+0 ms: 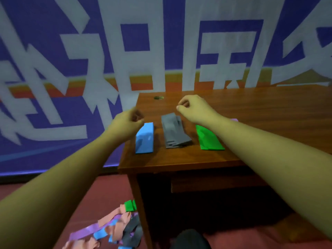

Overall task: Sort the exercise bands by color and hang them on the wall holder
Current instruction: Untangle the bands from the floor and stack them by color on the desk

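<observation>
Three sorted stacks of flat bands lie on the wooden table (269, 112): blue bands (144, 138) at the left, grey bands (173, 131) in the middle, green bands (208, 138) at the right. A bit of purple band (234, 120) shows behind my right forearm. My left hand (126, 123) hovers by the table's left edge above the blue stack, fingers curled, nothing visible in it. My right hand (191, 107) hangs above the grey stack, fingers curled, holding nothing that I can see.
A mixed heap of bands (115, 229) in pink, purple, blue, grey and green lies on the red floor by the table leg. A blue wall banner (71, 69) with large white characters stands behind the table. A small round fitting (158, 97) sits at the table's back edge.
</observation>
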A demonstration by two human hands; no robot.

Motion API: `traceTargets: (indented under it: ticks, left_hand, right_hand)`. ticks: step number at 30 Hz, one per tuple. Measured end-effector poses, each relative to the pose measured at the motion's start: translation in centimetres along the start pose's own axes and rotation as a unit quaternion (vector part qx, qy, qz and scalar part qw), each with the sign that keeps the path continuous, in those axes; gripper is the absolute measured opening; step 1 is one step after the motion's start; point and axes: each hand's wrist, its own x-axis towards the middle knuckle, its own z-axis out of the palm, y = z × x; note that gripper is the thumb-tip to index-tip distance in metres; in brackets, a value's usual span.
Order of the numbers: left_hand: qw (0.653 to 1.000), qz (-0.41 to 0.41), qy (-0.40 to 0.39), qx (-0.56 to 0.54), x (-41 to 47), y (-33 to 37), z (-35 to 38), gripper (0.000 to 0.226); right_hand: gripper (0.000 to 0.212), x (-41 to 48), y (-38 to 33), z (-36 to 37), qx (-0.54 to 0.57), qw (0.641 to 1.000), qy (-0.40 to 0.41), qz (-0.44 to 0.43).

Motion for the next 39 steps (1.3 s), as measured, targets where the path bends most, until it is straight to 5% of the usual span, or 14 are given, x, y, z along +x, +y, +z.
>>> traceTargets:
  ticks: [9, 15, 32, 39]
  left_hand:
    - [0.978, -0.201, 0.047, 0.044, -8.8, -17.1, -8.9, 0.015]
    - [0.955, -0.289, 0.048, 0.049, -13.7, -27.5, -8.8, 0.015]
    - [0.903, -0.404, -0.146, -0.025, -15.9, -51.2, 13.2, 0.018]
    - [0.885, -0.41, -0.215, -0.05, -16.1, -57.0, 23.5, 0.02]
  right_hand:
    - [0.019, -1.0, -15.6, 15.0, 0.075, 0.988, -0.12, -0.062]
    - [0.027, -3.7, -19.4, 27.4, 0.077, 0.972, -0.212, -0.067]
    - [0.011, -6.9, -0.8, 58.1, -0.018, 0.928, -0.331, 0.171]
    - [0.021, -10.0, 6.7, 67.3, -0.044, 0.903, -0.359, 0.233]
